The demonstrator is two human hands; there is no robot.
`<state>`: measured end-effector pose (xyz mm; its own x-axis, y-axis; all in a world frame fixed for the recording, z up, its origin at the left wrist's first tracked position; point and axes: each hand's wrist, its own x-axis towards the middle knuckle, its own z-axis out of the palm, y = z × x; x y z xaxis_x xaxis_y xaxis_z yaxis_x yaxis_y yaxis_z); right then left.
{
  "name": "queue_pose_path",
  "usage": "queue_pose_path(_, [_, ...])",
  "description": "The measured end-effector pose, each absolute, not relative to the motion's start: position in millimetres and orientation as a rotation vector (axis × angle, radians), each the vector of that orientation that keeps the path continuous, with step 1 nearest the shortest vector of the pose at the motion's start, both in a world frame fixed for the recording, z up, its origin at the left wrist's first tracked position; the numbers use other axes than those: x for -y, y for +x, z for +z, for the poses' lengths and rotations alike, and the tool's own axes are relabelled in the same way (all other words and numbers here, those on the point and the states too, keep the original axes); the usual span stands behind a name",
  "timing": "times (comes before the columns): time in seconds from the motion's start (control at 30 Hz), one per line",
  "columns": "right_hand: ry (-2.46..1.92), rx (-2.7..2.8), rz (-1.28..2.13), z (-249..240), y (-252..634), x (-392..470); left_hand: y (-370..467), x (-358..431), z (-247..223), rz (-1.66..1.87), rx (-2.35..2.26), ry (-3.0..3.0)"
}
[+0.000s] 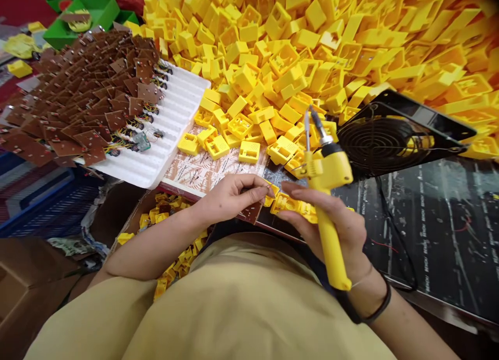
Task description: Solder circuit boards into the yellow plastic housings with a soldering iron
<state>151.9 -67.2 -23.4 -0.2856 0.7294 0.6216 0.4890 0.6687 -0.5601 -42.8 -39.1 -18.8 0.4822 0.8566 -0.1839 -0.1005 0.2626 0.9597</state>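
Note:
In the head view my left hand [230,196] is closed, thumb and forefinger pinched together at a small yellow plastic casing [272,195]. What sits between the fingertips is too small to make out. A brown circuit board [251,213] shows just under that hand; whether the fingers hold it, I cannot tell. My right hand [343,225] is wrapped round the handle of a yellow soldering gun [331,230], its tip pointing up and away. The right thumb and forefinger reach toward more yellow casings [292,207] at the table's edge.
A large heap of yellow casings [249,79] covers the back. Brown circuit boards with wires are piled on a white foam tray [156,142] at left. A black fan [374,136] stands at right, its cable crossing the black tabletop [440,220]. Below is a box of yellow parts [181,261].

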Motion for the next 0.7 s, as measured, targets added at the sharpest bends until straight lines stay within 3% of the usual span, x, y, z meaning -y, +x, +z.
queue_pose_path(0.2, [-0.958, 1.725, 0.829, -21, 153, 61, -42, 44, -14, 0.618, -0.834, 1.506])
queue_pose_path(0.43, [-1.001, 1.829, 0.334, -18, 142, 67, -42, 50, -14, 0.855, -1.029, 1.775])
queue_pose_path(0.7, [-1.0, 1.866, 0.268, -17, 139, 65, -54, 39, -16, 0.87, -1.036, 1.643])
